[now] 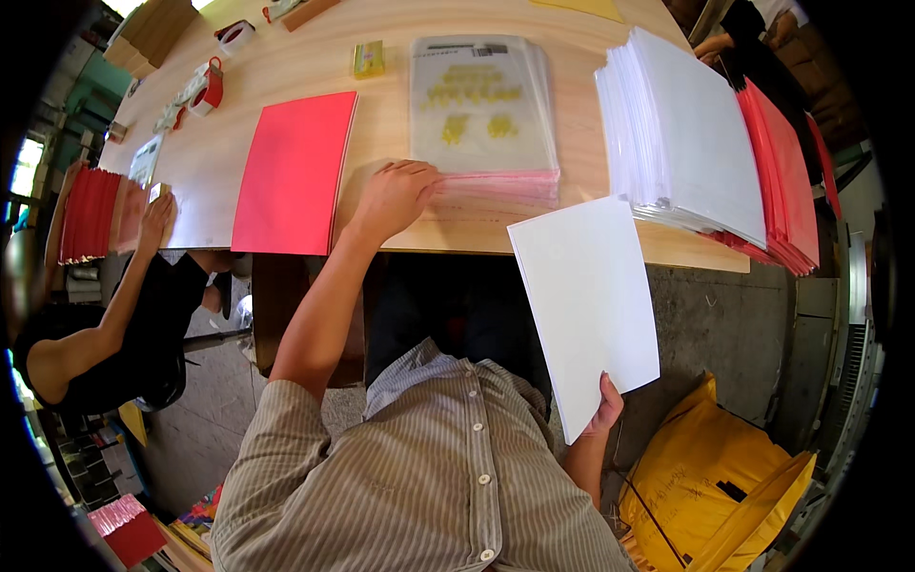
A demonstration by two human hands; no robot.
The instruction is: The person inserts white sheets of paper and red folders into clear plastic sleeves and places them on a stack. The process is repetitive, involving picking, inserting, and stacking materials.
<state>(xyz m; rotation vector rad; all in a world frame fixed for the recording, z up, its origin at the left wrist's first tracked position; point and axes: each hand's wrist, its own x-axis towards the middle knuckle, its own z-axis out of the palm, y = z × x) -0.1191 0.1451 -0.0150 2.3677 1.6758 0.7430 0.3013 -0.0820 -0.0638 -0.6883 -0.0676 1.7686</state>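
Observation:
My right hand (604, 408) grips a white booklet (593, 305) by its lower right edge. The booklet is tilted and held in front of the table, its top reaching the table edge. My left hand (398, 195) is at the near left corner of a stack of clear plastic bags (486, 105) with pink near edges. Its fingers are bent together on the bags' edge; the fingertips are partly hidden. Left of that hand lies a red-covered booklet stack (294, 176). To the right stands a tall pile of white booklets in clear plastic (691, 133).
Red booklets (777, 181) lie beyond the white pile. A small yellow box (368, 59) and tape dispensers (205, 88) sit further back. On the left a co-worker's hand (155, 224) is near red stacks (91, 217). A yellow sack (710, 477) stands on the floor at right.

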